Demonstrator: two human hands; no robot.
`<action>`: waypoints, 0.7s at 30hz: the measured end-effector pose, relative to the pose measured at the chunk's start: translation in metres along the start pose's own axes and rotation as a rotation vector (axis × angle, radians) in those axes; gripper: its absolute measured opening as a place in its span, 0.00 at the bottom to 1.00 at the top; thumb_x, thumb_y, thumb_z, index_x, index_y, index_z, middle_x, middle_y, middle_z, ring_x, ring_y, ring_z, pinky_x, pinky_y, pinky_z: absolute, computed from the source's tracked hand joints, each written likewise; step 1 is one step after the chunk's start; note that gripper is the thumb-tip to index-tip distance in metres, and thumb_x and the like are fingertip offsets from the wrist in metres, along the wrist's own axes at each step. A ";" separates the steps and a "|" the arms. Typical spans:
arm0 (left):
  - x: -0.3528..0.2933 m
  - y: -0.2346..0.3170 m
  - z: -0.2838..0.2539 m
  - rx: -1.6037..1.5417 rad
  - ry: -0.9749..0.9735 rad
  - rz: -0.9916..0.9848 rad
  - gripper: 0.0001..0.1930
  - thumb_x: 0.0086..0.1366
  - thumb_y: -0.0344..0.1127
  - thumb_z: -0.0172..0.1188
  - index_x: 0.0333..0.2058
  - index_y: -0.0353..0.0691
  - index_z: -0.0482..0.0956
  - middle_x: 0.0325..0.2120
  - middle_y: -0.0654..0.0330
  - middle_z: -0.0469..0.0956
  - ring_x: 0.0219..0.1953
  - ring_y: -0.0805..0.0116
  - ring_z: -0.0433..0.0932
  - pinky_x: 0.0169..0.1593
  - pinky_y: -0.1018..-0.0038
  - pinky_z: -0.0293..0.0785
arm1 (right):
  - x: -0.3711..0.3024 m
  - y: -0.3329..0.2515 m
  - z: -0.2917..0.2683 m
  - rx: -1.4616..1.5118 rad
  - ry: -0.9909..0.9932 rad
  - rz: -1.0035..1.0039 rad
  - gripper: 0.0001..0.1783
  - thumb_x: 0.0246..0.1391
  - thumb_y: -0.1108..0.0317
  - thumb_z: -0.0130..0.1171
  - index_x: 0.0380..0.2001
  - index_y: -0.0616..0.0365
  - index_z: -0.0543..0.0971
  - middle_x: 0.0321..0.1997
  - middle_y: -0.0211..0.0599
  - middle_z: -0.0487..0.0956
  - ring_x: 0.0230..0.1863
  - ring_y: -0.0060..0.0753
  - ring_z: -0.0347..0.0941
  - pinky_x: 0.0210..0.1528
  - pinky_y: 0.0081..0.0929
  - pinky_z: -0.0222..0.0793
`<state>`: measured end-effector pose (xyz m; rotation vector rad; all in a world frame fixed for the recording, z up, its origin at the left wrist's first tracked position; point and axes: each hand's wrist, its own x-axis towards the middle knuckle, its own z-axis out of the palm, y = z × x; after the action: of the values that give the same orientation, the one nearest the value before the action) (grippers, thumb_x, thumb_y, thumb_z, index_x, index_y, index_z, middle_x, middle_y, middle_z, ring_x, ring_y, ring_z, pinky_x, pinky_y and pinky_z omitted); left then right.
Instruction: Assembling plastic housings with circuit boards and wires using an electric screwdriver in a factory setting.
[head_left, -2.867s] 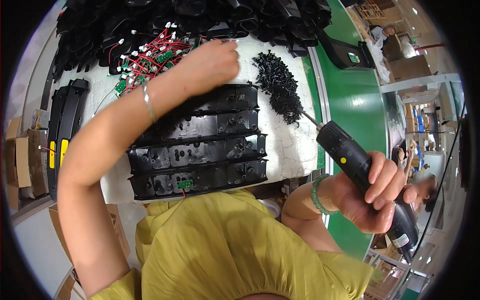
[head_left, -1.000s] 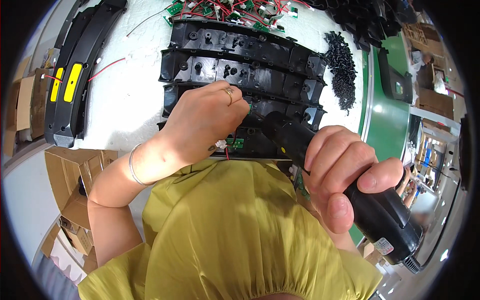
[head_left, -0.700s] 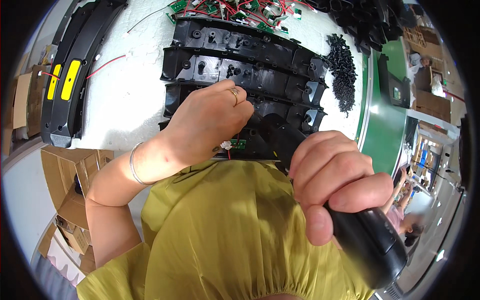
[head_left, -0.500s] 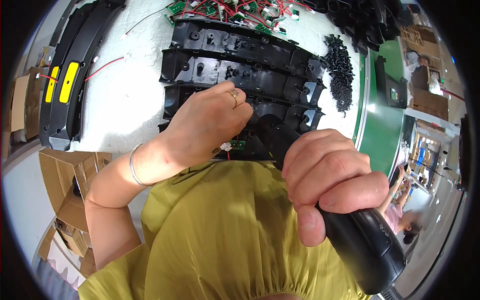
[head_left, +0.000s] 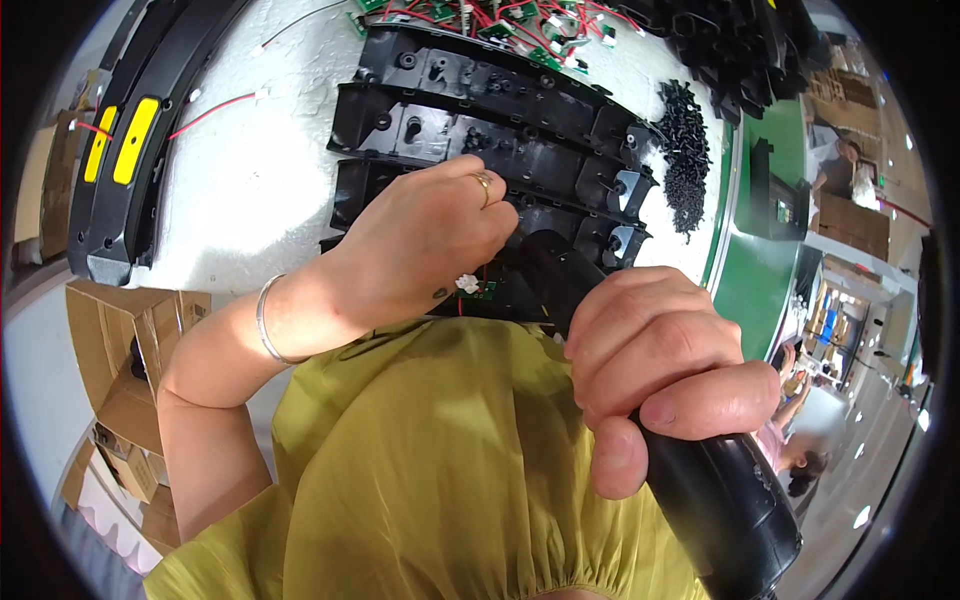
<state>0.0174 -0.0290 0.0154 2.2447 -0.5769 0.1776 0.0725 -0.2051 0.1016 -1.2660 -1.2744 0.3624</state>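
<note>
The right hand [head_left: 665,375] is clamping shut around the big black cylindrical electric screwdriver [head_left: 700,470], whose long axis is running from near right up to far left, its nose pointing at the nearest of 4 long black moulded plastic housings [head_left: 600,245] lying side by side on the white bench [head_left: 250,170]. To do this well, I judge, the driver should be standing square over the screw boss before any trigger pull. The left hand [head_left: 420,245], fingers curled together, is pressing down on that housing beside a small green circuit board [head_left: 478,290].

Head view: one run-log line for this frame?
left hand: on black housing | right hand: grips electric screwdriver | screw pile: beside housings
</note>
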 end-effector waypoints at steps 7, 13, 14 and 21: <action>-0.003 -0.006 0.009 -0.009 0.046 0.024 0.12 0.39 0.21 0.58 0.27 0.36 0.70 0.24 0.57 0.67 0.32 0.56 0.68 0.34 0.68 0.67 | 0.002 0.006 0.014 0.022 0.144 -0.008 0.12 0.45 0.79 0.63 0.27 0.58 0.68 0.16 0.32 0.71 0.14 0.30 0.68 0.15 0.25 0.65; 0.004 -0.001 -0.004 -0.036 -0.026 0.048 0.09 0.44 0.22 0.57 0.27 0.35 0.70 0.23 0.56 0.65 0.31 0.54 0.67 0.34 0.65 0.66 | 0.003 -0.001 0.013 0.026 0.188 0.000 0.10 0.48 0.75 0.64 0.28 0.61 0.70 0.17 0.31 0.72 0.14 0.30 0.68 0.15 0.25 0.63; 0.007 -0.001 -0.002 -0.080 0.011 0.055 0.08 0.47 0.22 0.58 0.27 0.36 0.70 0.23 0.56 0.65 0.29 0.52 0.67 0.33 0.63 0.65 | 0.001 -0.001 0.009 0.055 0.209 -0.031 0.10 0.49 0.72 0.64 0.29 0.62 0.71 0.17 0.31 0.72 0.14 0.31 0.68 0.16 0.26 0.63; 0.004 0.010 0.004 0.166 0.086 -0.046 0.10 0.44 0.24 0.60 0.30 0.37 0.76 0.32 0.59 0.77 0.35 0.59 0.76 0.33 0.69 0.75 | -0.040 -0.020 -0.050 -0.242 0.645 -0.176 0.15 0.52 0.69 0.49 0.44 0.52 0.67 0.17 0.23 0.63 0.16 0.21 0.56 0.26 0.24 0.57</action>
<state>0.0162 -0.0387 0.0204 2.3954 -0.4791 0.3072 0.0929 -0.2690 0.1094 -1.3129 -0.8730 -0.3216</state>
